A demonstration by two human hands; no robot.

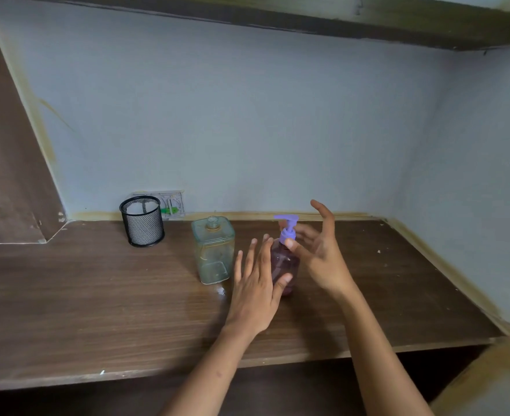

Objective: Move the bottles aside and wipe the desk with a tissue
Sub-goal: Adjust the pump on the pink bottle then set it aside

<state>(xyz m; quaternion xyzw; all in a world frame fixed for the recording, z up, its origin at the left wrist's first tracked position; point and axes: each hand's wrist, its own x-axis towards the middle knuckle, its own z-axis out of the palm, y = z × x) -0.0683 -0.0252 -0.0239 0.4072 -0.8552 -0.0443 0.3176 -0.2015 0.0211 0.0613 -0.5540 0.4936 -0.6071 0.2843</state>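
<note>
A purple pump bottle (284,259) stands upright on the brown wooden desk (97,295), near its middle. My left hand (256,289) is in front of the bottle with fingers spread, the thumb lying against its lower body. My right hand (319,250) hovers at the bottle's right side, fingers apart, one fingertip near the pump collar. Neither hand is closed around it. Just left stands a clear square bottle (213,250) with no cap. No tissue is visible.
A black mesh pen cup (142,220) stands at the back left, in front of a wall socket (169,204). A small white smear (221,291) lies on the desk by the clear bottle. Walls bound the back and right; a shelf (307,16) hangs overhead.
</note>
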